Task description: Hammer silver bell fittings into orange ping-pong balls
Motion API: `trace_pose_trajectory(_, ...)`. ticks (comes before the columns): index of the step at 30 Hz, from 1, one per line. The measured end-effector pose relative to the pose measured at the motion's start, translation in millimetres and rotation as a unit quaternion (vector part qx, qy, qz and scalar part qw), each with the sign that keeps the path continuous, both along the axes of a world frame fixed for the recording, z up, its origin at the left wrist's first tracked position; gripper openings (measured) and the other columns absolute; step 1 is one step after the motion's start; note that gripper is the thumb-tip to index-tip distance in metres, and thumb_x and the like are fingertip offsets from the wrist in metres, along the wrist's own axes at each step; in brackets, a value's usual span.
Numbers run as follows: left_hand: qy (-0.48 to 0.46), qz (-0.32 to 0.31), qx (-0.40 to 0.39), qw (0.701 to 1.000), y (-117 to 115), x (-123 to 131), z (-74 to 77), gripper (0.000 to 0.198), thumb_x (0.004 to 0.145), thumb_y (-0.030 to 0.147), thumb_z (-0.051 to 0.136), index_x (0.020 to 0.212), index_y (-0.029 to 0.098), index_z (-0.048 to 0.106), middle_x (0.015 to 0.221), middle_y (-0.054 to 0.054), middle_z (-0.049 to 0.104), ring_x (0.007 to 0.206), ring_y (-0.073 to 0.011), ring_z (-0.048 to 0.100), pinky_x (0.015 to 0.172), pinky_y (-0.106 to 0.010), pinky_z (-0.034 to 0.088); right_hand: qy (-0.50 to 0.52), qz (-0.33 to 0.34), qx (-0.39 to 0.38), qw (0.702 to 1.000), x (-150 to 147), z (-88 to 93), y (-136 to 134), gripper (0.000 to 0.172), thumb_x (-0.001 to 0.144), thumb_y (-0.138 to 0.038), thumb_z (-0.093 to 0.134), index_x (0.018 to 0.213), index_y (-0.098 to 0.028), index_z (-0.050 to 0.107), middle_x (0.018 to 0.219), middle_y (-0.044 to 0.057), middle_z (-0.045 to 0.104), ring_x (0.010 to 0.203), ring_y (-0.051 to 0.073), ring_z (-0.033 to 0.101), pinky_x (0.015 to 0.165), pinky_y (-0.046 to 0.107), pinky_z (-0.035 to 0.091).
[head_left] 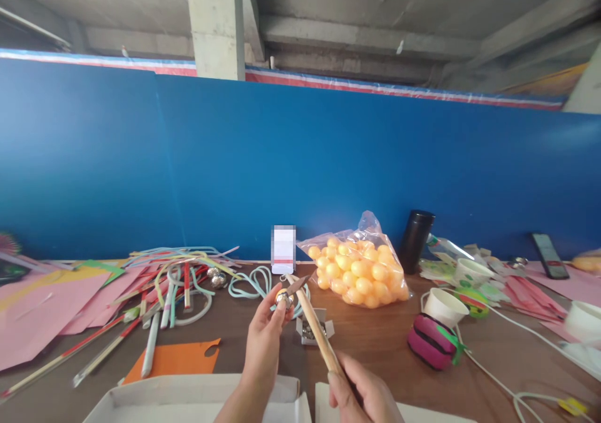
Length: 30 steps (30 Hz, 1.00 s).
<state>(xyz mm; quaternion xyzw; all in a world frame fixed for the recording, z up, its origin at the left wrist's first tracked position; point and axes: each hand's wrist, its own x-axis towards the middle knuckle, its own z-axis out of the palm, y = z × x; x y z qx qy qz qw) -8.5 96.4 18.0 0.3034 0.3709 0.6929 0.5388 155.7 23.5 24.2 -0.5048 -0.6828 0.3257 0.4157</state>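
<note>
My left hand (265,332) is closed, its thumb and fingers pinching a shiny silver ball (284,297), which looks like a small metal bell. My right hand (359,388) is wrapped round the light wooden handle of a hammer (315,323). The hammer's narrow dark head (298,285) tapers to a point on the right; its other end is at the silver ball, and whether they touch I cannot tell. Just beyond the handle, a small open white box (307,340) holds small shiny metal pieces. Pale blue tubing (251,283) lies coiled behind my left hand.
A clear bag of orange balls (359,273) and a black bottle (417,241) stand behind. Sticks and tubes (153,335), pink paper (51,310) and orange card (176,360) lie left. White trays (197,388) lie in front. A paper cup (444,307), purple pouch (431,340) and white cable (491,379) are right.
</note>
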Motion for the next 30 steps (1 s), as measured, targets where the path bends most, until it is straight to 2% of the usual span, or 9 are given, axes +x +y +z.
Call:
trace_pose_trajectory(2,0.017,0.004,-0.007,1.0,-0.4,-0.2,0.1,0.055,0.074,0.038,0.07,0.125,0.022,0.057,0.114,-0.008,0.067,0.094,-0.0182,0.064,0.089,-0.03,0.046,0.006,0.002,-0.01,1.0,0.2,-0.1,0.3,0.056,0.087,-0.061,0.034,0.104,-0.016,0.062,0.059,0.0,0.052,0.05,0.013,0.047,0.044,0.021,0.035)
trace_pose_trajectory(7,0.056,0.005,-0.014,0.998,0.1,-0.6,0.5,0.057,0.074,0.042,0.069,0.126,0.023,0.057,0.113,-0.008,0.068,0.092,-0.0188,0.065,0.09,-0.033,0.045,-0.007,0.013,-0.012,1.0,0.5,1.5,-0.6,0.056,0.087,-0.062,0.033,0.099,-0.016,0.063,0.059,0.0,0.051,0.05,0.012,0.045,0.046,0.021,0.036)
trace_pose_trajectory(11,0.065,0.015,-0.008,0.998,1.2,-0.8,-0.6,0.056,0.074,0.042,0.068,0.126,0.024,0.057,0.114,-0.007,0.068,0.094,-0.0186,0.064,0.09,-0.032,0.045,0.012,0.018,-0.037,0.999,1.2,2.8,-1.4,0.054,0.088,-0.062,0.033,0.103,-0.016,0.058,0.061,-0.001,0.05,0.043,0.01,0.04,0.039,0.02,0.031)
trace_pose_trajectory(16,0.075,0.019,0.0,0.997,0.8,-0.7,0.1,0.054,0.075,0.041,0.068,0.125,0.024,0.057,0.112,-0.007,0.068,0.094,-0.018,0.064,0.09,-0.031,0.046,0.005,0.026,-0.034,0.999,2.1,2.3,-0.2,0.05,0.087,-0.062,0.034,0.08,-0.018,0.057,0.059,-0.002,0.048,0.042,0.008,0.037,0.038,0.019,0.03)
trace_pose_trajectory(20,0.085,0.034,-0.001,0.996,-0.9,-0.8,3.8,0.054,0.073,0.041,0.069,0.123,0.023,0.059,0.115,-0.008,0.067,0.096,-0.0198,0.064,0.091,-0.033,0.046,0.026,0.022,-0.047,0.998,2.4,1.7,0.0,0.05,0.088,-0.061,0.033,0.095,-0.017,0.056,0.062,-0.002,0.049,0.039,0.007,0.037,0.035,0.019,0.027)
trace_pose_trajectory(25,0.123,0.031,-0.007,0.992,-0.9,-1.4,4.3,0.057,0.074,0.043,0.067,0.126,0.021,0.056,0.11,-0.009,0.068,0.094,-0.0211,0.064,0.089,-0.034,0.046,0.013,0.038,-0.049,0.998,2.9,0.6,0.2,0.052,0.088,-0.061,0.033,0.095,-0.016,0.057,0.061,-0.001,0.049,0.041,0.008,0.038,0.036,0.019,0.029)
trace_pose_trajectory(30,0.145,0.046,-0.005,0.988,-0.5,-1.8,3.5,0.057,0.074,0.045,0.066,0.125,0.021,0.057,0.117,-0.011,0.064,0.096,-0.0206,0.064,0.088,-0.032,0.046,0.019,0.03,-0.052,0.998,2.9,1.7,0.0,0.05,0.088,-0.061,0.033,0.093,-0.017,0.057,0.062,-0.002,0.049,0.039,0.007,0.038,0.035,0.018,0.03)
